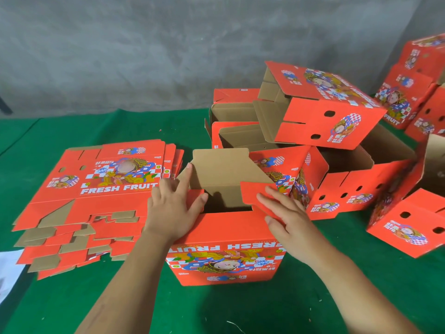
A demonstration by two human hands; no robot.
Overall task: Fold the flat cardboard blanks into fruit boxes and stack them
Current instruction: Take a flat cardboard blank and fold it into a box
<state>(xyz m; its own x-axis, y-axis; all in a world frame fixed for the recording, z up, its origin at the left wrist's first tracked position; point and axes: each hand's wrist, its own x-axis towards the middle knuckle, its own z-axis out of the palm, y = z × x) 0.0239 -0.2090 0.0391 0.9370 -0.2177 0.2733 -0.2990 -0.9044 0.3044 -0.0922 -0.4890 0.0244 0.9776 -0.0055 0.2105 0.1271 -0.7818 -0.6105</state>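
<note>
Fingers [277, 201] of the right hand [289, 218] lie spread and flat on the red right flap [255, 194] of the box in hand [226, 247], pressing it inward. The left hand [173, 208] rests spread on the left flap [196, 196], forefinger against the raised brown flap [221, 167] behind. Neither hand pinches anything.

The box stands near the front edge of the green tabletop [72, 297], opened into a tube with its print upside down, so this looks like the bottom-closing step. Next, the side flaps need pushing level and the remaining flaps tucked to lock.

Flat blanks [96, 189] lie stacked just left; finished boxes [325, 109] pile toward the far right corner.
</note>
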